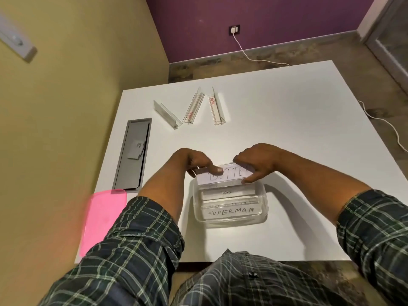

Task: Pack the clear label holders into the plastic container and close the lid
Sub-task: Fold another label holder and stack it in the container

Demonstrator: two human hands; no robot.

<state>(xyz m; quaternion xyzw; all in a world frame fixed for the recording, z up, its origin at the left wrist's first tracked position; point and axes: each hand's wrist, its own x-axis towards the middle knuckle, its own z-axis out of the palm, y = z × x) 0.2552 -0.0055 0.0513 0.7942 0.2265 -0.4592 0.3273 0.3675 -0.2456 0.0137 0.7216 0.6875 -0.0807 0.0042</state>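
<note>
Room: white desk point(287, 120) in a corner, yellow wall at 9 o'clock, purple wall at 12 o'clock.
Fingers: left hand point(194, 161) and right hand point(258, 161) each pinch one end of a held label holder point(225, 176) with a handwritten card; both grasp it, none is released.
Held holder: it hangs over the far rim of the plastic container point(230, 202), long axis from 9 to 3 o'clock, parallel to the holders already inside, one reading SUPERMAN.
Key relation: the free space lies just toward 6 o'clock and below the fingers; I judge a short lowering is needed.
Remaining holders: three loose label holders point(194, 109) lie at 12 o'clock, well apart from the hands.
Lid: pink lid point(103, 217) at 9 o'clock, nearer to the left hand.
</note>
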